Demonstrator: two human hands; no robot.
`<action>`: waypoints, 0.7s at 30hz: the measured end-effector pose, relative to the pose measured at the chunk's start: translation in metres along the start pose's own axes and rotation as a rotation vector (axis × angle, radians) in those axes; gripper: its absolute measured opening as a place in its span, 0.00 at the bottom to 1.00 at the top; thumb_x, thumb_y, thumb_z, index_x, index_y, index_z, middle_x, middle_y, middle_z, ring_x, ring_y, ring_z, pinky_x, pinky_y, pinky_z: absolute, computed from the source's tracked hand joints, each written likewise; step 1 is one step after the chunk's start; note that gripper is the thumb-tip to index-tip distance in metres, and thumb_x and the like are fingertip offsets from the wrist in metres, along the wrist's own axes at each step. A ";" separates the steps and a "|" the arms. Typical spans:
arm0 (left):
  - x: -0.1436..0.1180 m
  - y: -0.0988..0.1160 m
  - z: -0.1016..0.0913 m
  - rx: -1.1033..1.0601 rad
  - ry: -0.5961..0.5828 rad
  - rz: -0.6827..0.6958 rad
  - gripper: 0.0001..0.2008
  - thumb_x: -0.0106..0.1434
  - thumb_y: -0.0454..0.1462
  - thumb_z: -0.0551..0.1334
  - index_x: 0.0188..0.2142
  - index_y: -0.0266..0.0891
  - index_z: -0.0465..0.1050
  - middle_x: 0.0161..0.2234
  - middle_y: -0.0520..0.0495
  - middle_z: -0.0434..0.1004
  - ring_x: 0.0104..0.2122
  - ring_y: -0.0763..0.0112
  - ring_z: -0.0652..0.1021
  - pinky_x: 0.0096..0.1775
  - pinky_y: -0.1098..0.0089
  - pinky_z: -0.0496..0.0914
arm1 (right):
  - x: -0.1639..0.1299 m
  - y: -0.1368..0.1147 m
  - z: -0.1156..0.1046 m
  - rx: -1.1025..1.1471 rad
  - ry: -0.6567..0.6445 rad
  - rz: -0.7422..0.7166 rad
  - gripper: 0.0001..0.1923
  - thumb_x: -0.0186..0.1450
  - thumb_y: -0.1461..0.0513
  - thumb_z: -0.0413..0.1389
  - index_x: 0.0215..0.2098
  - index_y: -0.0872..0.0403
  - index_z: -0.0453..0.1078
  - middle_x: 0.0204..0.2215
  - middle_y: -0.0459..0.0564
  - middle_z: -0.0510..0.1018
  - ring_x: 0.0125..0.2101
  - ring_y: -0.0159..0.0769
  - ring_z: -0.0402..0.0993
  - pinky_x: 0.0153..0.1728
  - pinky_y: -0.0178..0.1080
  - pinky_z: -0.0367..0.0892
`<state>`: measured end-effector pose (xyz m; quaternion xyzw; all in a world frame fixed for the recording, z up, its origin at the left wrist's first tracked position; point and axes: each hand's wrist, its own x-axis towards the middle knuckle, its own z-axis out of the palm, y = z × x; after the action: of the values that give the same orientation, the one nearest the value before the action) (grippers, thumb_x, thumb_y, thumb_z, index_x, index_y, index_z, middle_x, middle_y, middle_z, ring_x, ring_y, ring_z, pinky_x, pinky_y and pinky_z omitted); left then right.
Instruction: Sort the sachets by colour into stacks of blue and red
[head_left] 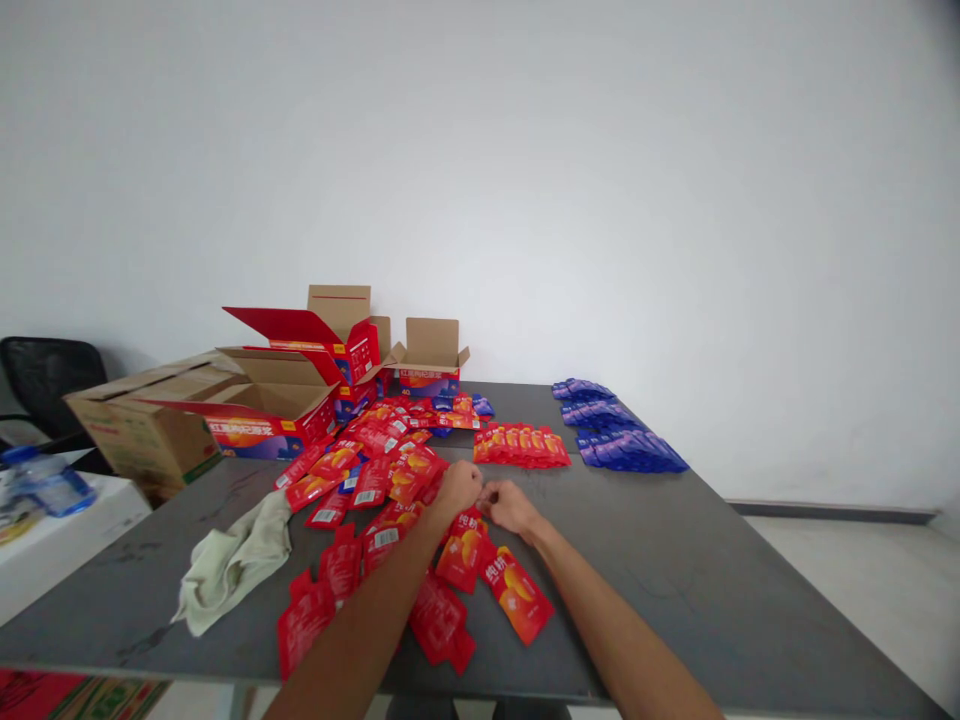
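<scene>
My left hand (461, 486) and my right hand (510, 507) come together over the middle of the dark table, fingertips nearly touching. The right thumb and fingers are pinched at the upper end of a red pouch (464, 550) with orange fruit printed on it. The left fingers are curled closed beside it, and what they hold is hidden. Another red pouch (517, 597) lies face up just below my right hand. Left of my hands spreads a loose heap of red pouches (375, 482), some turned back side up. Beyond my hands is an overlapping row of red pouches (521, 445).
Overlapping rows of blue pouches (630, 449) lie at the table's (675, 560) far right. Open red cartons (259, 437) and a carton with raised flaps (430, 382) stand at the back left. A pale cloth (236, 560) lies front left, near a plastic bottle (49, 482).
</scene>
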<state>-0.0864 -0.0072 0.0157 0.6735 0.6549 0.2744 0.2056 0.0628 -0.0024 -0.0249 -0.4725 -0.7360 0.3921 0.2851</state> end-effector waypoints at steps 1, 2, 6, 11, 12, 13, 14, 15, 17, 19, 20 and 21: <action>0.000 0.002 0.003 -0.023 0.003 0.011 0.10 0.56 0.32 0.59 0.24 0.37 0.79 0.25 0.45 0.80 0.30 0.69 0.76 0.35 0.73 0.64 | 0.000 0.002 -0.001 0.034 0.020 0.002 0.07 0.51 0.64 0.58 0.28 0.55 0.76 0.24 0.44 0.77 0.26 0.30 0.68 0.27 0.31 0.59; 0.001 0.005 0.006 -0.049 0.008 0.026 0.10 0.56 0.32 0.58 0.23 0.36 0.79 0.25 0.46 0.79 0.29 0.70 0.75 0.34 0.73 0.64 | 0.000 0.004 -0.003 0.068 0.042 0.004 0.06 0.51 0.63 0.57 0.28 0.55 0.75 0.24 0.44 0.76 0.26 0.30 0.67 0.27 0.31 0.59; 0.004 0.015 0.022 -0.180 0.032 0.086 0.13 0.59 0.34 0.57 0.24 0.36 0.78 0.25 0.47 0.78 0.27 0.72 0.73 0.32 0.73 0.62 | -0.001 0.012 -0.016 0.210 0.138 0.008 0.06 0.53 0.60 0.55 0.29 0.55 0.71 0.22 0.42 0.72 0.24 0.29 0.65 0.26 0.30 0.59; 0.009 0.017 0.045 -0.347 0.048 0.103 0.13 0.59 0.37 0.56 0.28 0.35 0.78 0.26 0.47 0.78 0.28 0.71 0.74 0.32 0.73 0.64 | -0.004 0.017 -0.029 0.332 0.240 0.014 0.11 0.54 0.56 0.55 0.31 0.55 0.71 0.20 0.41 0.70 0.22 0.29 0.62 0.25 0.32 0.58; 0.010 0.015 0.049 -0.405 0.047 0.110 0.13 0.59 0.38 0.56 0.29 0.34 0.78 0.27 0.47 0.79 0.28 0.70 0.74 0.32 0.73 0.64 | -0.004 0.017 -0.030 0.350 0.261 0.011 0.12 0.54 0.56 0.56 0.32 0.55 0.71 0.21 0.42 0.71 0.23 0.30 0.63 0.26 0.32 0.59; 0.011 0.014 0.051 -0.476 0.046 0.119 0.13 0.58 0.39 0.57 0.29 0.34 0.78 0.27 0.46 0.79 0.29 0.70 0.75 0.32 0.73 0.65 | -0.003 0.018 -0.031 0.371 0.283 0.005 0.12 0.54 0.55 0.56 0.32 0.55 0.72 0.23 0.43 0.73 0.24 0.30 0.65 0.27 0.33 0.61; 0.011 0.012 0.053 -0.553 0.042 0.123 0.12 0.57 0.39 0.58 0.29 0.34 0.78 0.28 0.46 0.79 0.29 0.69 0.75 0.33 0.72 0.65 | -0.002 0.018 -0.031 0.393 0.306 -0.004 0.12 0.54 0.55 0.57 0.32 0.55 0.72 0.24 0.44 0.74 0.25 0.31 0.66 0.28 0.33 0.62; 0.012 0.010 0.054 -0.625 0.039 0.119 0.12 0.56 0.40 0.59 0.29 0.34 0.78 0.28 0.46 0.79 0.29 0.69 0.75 0.33 0.72 0.66 | -0.001 0.018 -0.031 0.411 0.333 -0.014 0.13 0.54 0.54 0.57 0.32 0.55 0.73 0.25 0.45 0.75 0.26 0.32 0.67 0.30 0.34 0.63; 0.012 0.007 0.055 -0.699 0.030 0.076 0.11 0.54 0.41 0.60 0.29 0.34 0.77 0.26 0.47 0.77 0.27 0.70 0.73 0.31 0.72 0.64 | 0.001 0.018 -0.030 0.429 0.390 -0.033 0.13 0.55 0.54 0.58 0.32 0.55 0.73 0.25 0.46 0.76 0.27 0.33 0.68 0.31 0.35 0.63; 0.013 0.005 0.054 -0.691 0.027 0.019 0.11 0.53 0.41 0.61 0.27 0.34 0.76 0.22 0.50 0.74 0.23 0.73 0.70 0.28 0.73 0.61 | 0.003 0.018 -0.028 0.431 0.438 -0.048 0.13 0.55 0.54 0.59 0.33 0.55 0.73 0.24 0.46 0.75 0.27 0.33 0.68 0.31 0.35 0.63; 0.014 0.005 0.054 -0.673 0.040 0.000 0.11 0.53 0.41 0.61 0.26 0.34 0.76 0.21 0.50 0.73 0.22 0.74 0.68 0.27 0.73 0.60 | 0.004 0.018 -0.026 0.436 0.460 -0.052 0.14 0.56 0.54 0.59 0.35 0.55 0.72 0.23 0.45 0.75 0.26 0.33 0.68 0.30 0.35 0.63; 0.015 0.004 0.055 -0.656 0.067 -0.012 0.11 0.53 0.41 0.61 0.25 0.35 0.75 0.21 0.51 0.72 0.22 0.74 0.68 0.26 0.73 0.60 | 0.004 0.018 -0.025 0.447 0.474 -0.052 0.15 0.56 0.54 0.59 0.36 0.55 0.72 0.23 0.44 0.74 0.25 0.33 0.67 0.30 0.35 0.63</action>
<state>-0.0486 0.0123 -0.0223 0.5582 0.5420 0.4914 0.3913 0.0892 0.0138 -0.0270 -0.4574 -0.5567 0.4153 0.5553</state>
